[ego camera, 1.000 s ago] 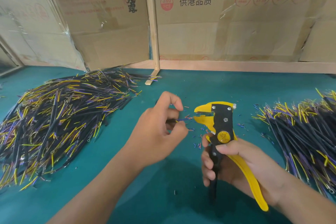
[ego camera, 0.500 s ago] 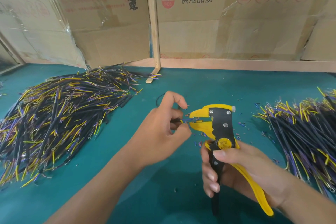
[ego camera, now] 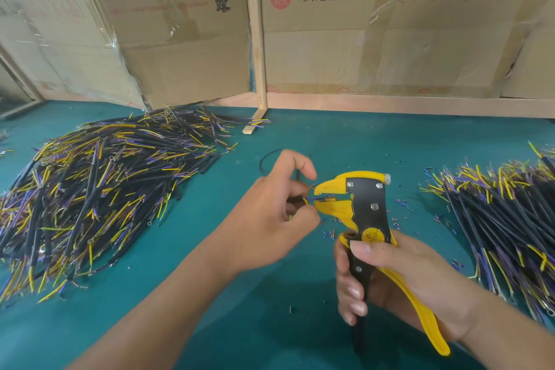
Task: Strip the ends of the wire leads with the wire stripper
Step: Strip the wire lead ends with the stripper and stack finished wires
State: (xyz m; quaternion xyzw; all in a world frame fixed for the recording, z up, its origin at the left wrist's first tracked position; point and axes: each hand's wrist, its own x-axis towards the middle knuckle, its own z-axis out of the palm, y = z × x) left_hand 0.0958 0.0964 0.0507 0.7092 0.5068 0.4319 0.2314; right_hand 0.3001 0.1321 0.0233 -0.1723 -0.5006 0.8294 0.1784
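Note:
My right hand (ego camera: 390, 279) grips the handles of a yellow and black wire stripper (ego camera: 366, 210), held upright over the green table with its jaws pointing left. My left hand (ego camera: 270, 213) pinches a black wire lead (ego camera: 295, 200) between thumb and fingers. The lead's blue and yellow ends reach into the stripper's jaws (ego camera: 327, 198). Most of the lead is hidden behind my left hand; a black loop (ego camera: 265, 159) shows above my knuckles.
A large pile of black, yellow and blue wire leads (ego camera: 99, 189) lies at the left, another pile (ego camera: 495, 219) at the right. Small bits of stripped insulation (ego camera: 329, 233) are scattered around the stripper. Cardboard boxes (ego camera: 360, 24) and a wooden post (ego camera: 255, 39) stand at the table's back edge.
My left hand has brought the wire's ends from just left of the stripper into its jaws. The stripper has shifted slightly left and nearer.

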